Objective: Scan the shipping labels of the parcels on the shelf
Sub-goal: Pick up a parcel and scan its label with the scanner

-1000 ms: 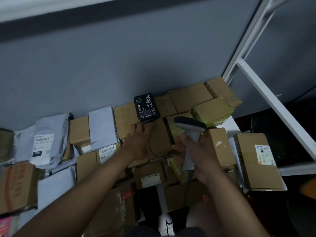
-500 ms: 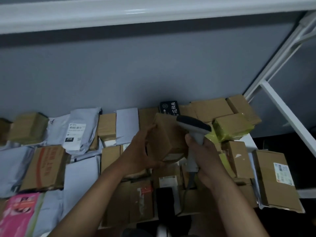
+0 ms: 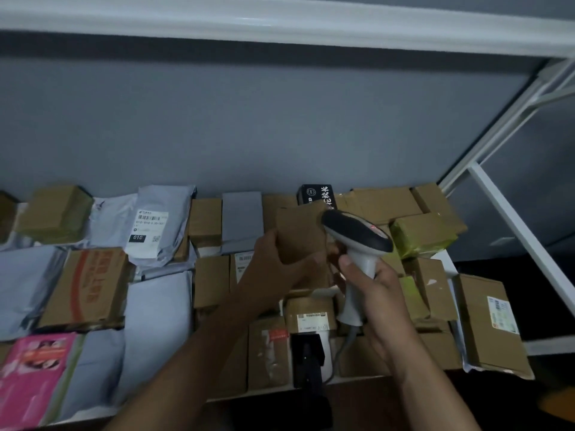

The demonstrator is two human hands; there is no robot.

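head view: left hand (image 3: 273, 262) grips a small brown carton (image 3: 300, 236), fingers curled round its left edge, lifted off the pile and tilted up approx. at mid-shelf, in front of the black box (image 3: 315, 194) at the back wall. right hand (image 3: 378, 293) wraps the grey handle of the barcode scanner (image 3: 357, 234); scanner head sits just beside the carton's right edge, touching or nearly so, can't tell which. a red glow shows on the scanner top. carton's label is not visible from here; the face toward camera is plain cardboard.

step in hand, by my judgement: presenting this one parcel to the scanner, read not confirmed. next move needs the label face turned square to the scanner window w/ a little stand-off, then trigger pull. after that, carton goes back down and the next parcel is picked. many parcels on the shelf (image 3: 544, 345) are left, e.g. grey mailer w/ label (image 3: 155, 225) and the carton at far right (image 3: 488, 321), so the task looks early to mid.
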